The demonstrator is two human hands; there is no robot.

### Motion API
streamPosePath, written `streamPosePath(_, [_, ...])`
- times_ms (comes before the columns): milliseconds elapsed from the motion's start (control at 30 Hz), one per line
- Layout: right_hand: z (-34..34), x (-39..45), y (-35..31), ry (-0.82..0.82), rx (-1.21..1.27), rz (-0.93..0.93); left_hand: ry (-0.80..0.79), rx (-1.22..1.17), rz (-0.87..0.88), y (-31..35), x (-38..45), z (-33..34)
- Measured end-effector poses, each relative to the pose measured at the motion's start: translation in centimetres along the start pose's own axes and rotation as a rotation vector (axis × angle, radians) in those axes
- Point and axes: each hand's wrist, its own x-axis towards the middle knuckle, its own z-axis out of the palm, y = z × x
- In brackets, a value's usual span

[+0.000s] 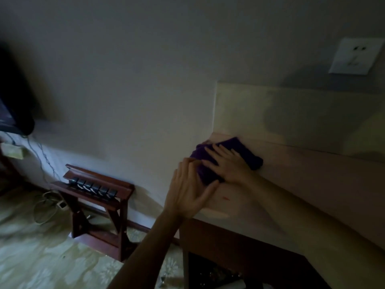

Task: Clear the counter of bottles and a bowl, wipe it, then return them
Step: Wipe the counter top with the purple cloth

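A purple cloth (248, 153) lies at the far left corner of the pale counter (291, 184), close to the low back panel. My right hand (227, 163) presses flat on the cloth with fingers spread. My left hand (189, 190) rests at the counter's left edge, fingers apart, its fingertips touching the near end of the cloth. No bottles or bowl are in view. A small red mark (226, 198) shows on the counter near my left hand.
A dark wooden rack with black straps (93, 190) stands on the patterned floor left of the counter. Cables and a white plug strip (60, 204) lie by the wall. A wall socket (354, 56) sits above the counter. An open shelf shows below the counter.
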Motion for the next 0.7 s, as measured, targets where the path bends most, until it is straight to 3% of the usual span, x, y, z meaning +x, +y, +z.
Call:
streamPosePath(167, [0.1,-9.6,-4.8,-0.024,-0.012,-0.149,0.051,-0.041,-0.057,-0.1,-1.7,-1.4])
streamPosePath(300, [-0.2,-11.3,-5.1,-0.077,-0.009,-0.173,0.023,0.003,-0.032,0.6,-1.3,-2.1])
streamPosePath(533, [-1.2,-4.4,-1.5,-0.096,0.039,-0.204,-0.050,-0.011,-0.029,1.4,-2.4,-1.5])
streamPosePath(700, [-0.9,4.4,2.4,-0.086,0.016,-0.191,-0.170,0.138,0.009,2.6,-1.6,1.1])
